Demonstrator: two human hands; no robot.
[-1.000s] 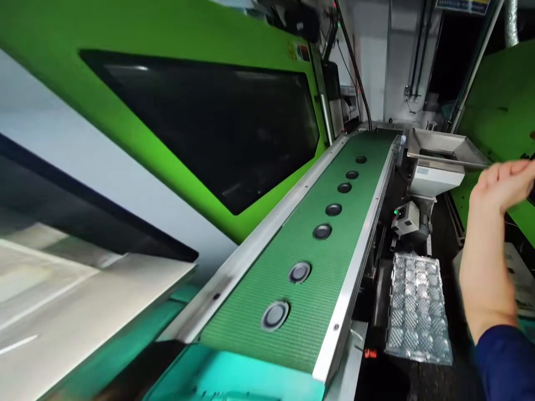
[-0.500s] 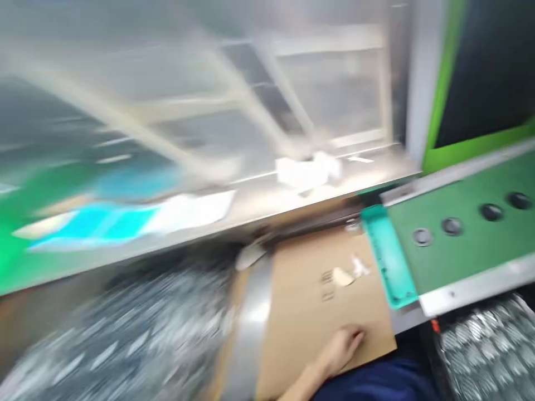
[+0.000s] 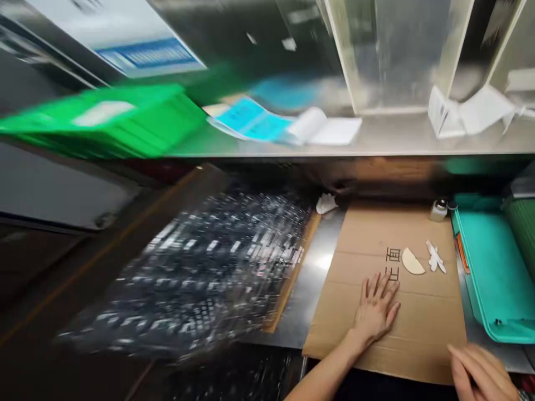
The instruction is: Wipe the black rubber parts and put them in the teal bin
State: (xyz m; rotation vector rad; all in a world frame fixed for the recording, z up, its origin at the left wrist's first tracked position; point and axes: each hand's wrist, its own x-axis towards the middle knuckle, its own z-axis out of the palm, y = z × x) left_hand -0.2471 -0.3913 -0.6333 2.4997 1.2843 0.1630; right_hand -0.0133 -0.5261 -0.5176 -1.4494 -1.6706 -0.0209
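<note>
My left hand (image 3: 376, 312) lies flat on a brown cardboard sheet (image 3: 426, 328), fingers spread, with nothing under its grip. Its fingertips reach the dark printed characters. My right hand (image 3: 480, 370) is at the sheet's lower right corner, blurred, its fingers bent together; whether anything is between them is too unclear to see. Beyond my left hand, a pale half-round piece (image 3: 412, 262) rests on the cardboard, and right of it lies a small white crumpled piece (image 3: 436, 257). A small bottle with a black cap (image 3: 438, 210) stands at the sheet's far right corner.
Clear plastic packaging with dark contents (image 3: 196, 278) covers the left side. A teal tray (image 3: 497, 267) sits at the right. On the shelf above are a green bin (image 3: 167, 120), blue and white papers (image 3: 254, 120) and a white folded item (image 3: 472, 114).
The view has swung left, bringing the green bin in and moving the green conveyor mostly out. My left hand has opened from a curl and lies flat; my right hand has come into view.
</note>
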